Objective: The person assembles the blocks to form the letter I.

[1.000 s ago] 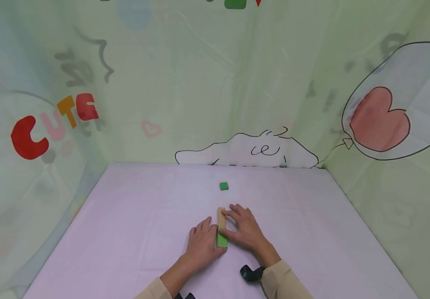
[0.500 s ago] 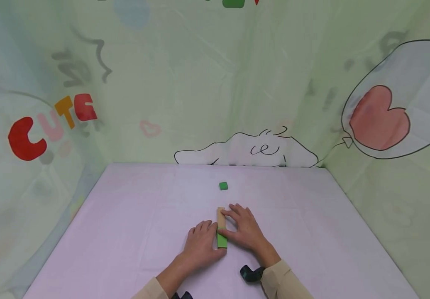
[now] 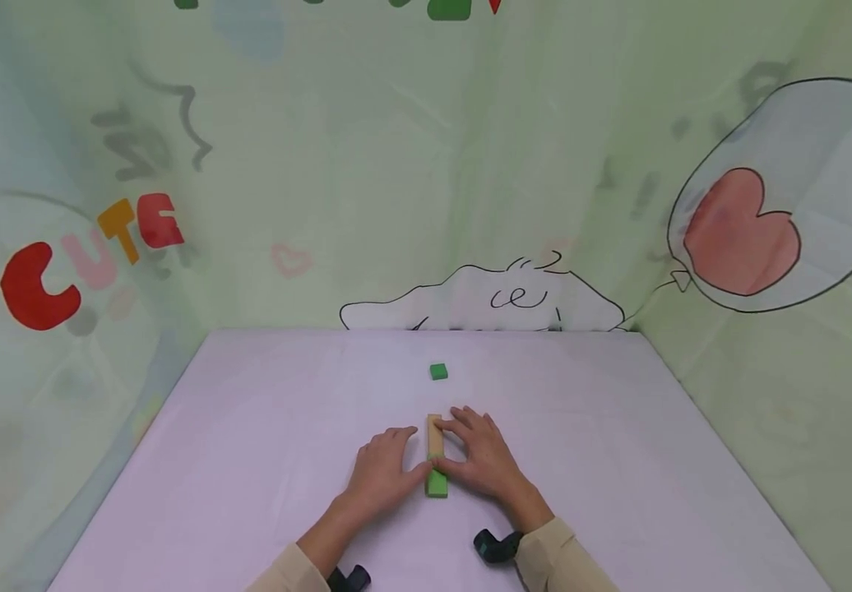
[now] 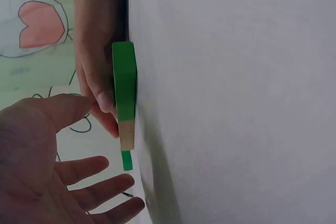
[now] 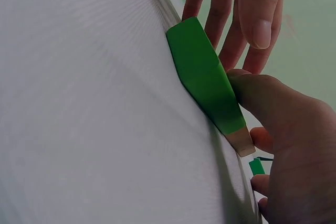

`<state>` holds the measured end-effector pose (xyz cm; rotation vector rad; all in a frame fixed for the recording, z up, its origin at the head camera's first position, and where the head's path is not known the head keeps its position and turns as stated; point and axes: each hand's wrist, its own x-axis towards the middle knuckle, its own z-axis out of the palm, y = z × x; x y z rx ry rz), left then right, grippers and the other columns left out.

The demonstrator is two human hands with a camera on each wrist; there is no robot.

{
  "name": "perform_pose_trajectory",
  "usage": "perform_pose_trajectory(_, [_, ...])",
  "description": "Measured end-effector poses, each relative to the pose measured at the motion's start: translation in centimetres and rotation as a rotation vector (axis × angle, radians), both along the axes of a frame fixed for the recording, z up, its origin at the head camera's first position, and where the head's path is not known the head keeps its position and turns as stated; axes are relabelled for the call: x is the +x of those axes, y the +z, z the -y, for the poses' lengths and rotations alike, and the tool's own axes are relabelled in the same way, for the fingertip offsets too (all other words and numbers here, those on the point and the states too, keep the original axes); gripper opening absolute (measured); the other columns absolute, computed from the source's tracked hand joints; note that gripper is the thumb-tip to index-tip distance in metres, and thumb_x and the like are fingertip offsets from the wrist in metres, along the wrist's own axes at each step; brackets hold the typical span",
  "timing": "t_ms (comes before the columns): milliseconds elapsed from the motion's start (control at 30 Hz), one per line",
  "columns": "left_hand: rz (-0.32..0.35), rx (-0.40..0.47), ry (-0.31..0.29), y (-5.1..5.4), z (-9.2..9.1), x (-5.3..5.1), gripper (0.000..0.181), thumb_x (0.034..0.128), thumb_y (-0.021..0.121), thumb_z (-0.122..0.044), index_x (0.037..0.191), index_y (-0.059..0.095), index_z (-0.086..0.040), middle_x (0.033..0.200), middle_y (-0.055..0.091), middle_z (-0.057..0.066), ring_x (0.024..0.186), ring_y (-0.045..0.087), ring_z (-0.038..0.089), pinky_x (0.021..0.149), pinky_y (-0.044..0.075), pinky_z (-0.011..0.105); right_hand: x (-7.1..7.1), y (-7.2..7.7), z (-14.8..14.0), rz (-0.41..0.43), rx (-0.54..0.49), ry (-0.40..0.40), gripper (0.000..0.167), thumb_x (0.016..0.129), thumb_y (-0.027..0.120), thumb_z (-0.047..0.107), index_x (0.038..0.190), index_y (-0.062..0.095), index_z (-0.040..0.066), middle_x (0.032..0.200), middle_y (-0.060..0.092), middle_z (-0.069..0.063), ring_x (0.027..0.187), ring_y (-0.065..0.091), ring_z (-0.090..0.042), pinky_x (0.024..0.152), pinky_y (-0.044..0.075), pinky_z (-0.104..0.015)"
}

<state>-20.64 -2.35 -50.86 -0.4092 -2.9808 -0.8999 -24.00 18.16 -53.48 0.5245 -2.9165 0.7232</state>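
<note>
On the table, a green block and a plain wooden block lie end to end in one line, the green one nearer. My right hand is at their right side. Its thumb touches near the joint and its index fingertip touches the wooden block. To the left of the blocks is my left hand, fingers spread and holding nothing. In the left wrist view, a gap shows between the left thumb and the green block. Farther back sits a small green block.
A pale cloth covers the table. Printed curtains stand along its back and sides. Dark wrist-worn devices sit at both cuffs, the right device showing more fully.
My left hand has come off the blocks' left side and near end and shifted a little left. My right hand stays at the blocks. The view has shifted slightly.
</note>
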Motion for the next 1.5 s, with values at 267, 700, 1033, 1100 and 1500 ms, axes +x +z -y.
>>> perform_pose_trajectory(267, [0.015,0.045,-0.006,0.1,0.3,-0.9,0.059,0.0959,0.068,-0.039,0.144,0.056,-0.007,0.14,0.063,0.015,0.133,0.057,0.036,0.111,0.042,0.061,0.1,-0.4,-0.1,-0.042,-0.01,-0.003,0.07,0.085,0.071,0.067,0.139,0.065,0.023,0.155,0.053,-0.013,0.15,0.04,-0.038,0.125,0.022,-0.061])
perform_pose_trajectory(700, [0.08,0.084,-0.004,0.0,0.4,-2.3,0.056,0.0981,0.066,-0.032,0.148,0.053,-0.01,0.147,0.058,0.015,0.138,0.053,0.037,0.115,0.041,0.06,0.4,-0.2,0.0,0.028,-0.027,0.0,0.067,0.086,0.071,0.063,0.14,0.064,0.023,0.156,0.051,-0.012,0.152,0.037,-0.037,0.127,0.02,-0.06])
perform_pose_trajectory(1033, [0.091,0.079,-0.001,0.3,0.3,-3.8,0.056,0.0999,0.065,-0.03,0.15,0.05,-0.01,0.151,0.054,0.015,0.142,0.05,0.037,0.116,0.041,0.058,0.4,-0.1,-0.1,0.017,-0.013,-0.003,0.067,0.086,0.07,0.062,0.14,0.064,0.023,0.157,0.051,-0.012,0.152,0.036,-0.036,0.126,0.02,-0.06])
perform_pose_trajectory(1100, [0.089,0.076,-0.001,0.3,0.2,-4.1,0.056,0.0997,0.066,-0.03,0.15,0.051,-0.01,0.151,0.054,0.016,0.142,0.05,0.038,0.116,0.041,0.059,0.5,-0.1,-0.1,0.015,-0.008,-0.003,0.067,0.086,0.071,0.062,0.14,0.064,0.023,0.157,0.051,-0.012,0.153,0.036,-0.036,0.126,0.021,-0.06])
perform_pose_trajectory(1500, [0.067,0.004,0.008,0.2,0.1,-5.5,0.056,0.099,0.066,-0.031,0.149,0.052,-0.009,0.15,0.055,0.017,0.14,0.052,0.038,0.115,0.041,0.059,0.6,0.0,-0.1,0.006,-0.014,0.002,0.066,0.086,0.07,0.062,0.139,0.065,0.023,0.156,0.052,-0.011,0.152,0.037,-0.036,0.126,0.021,-0.06])
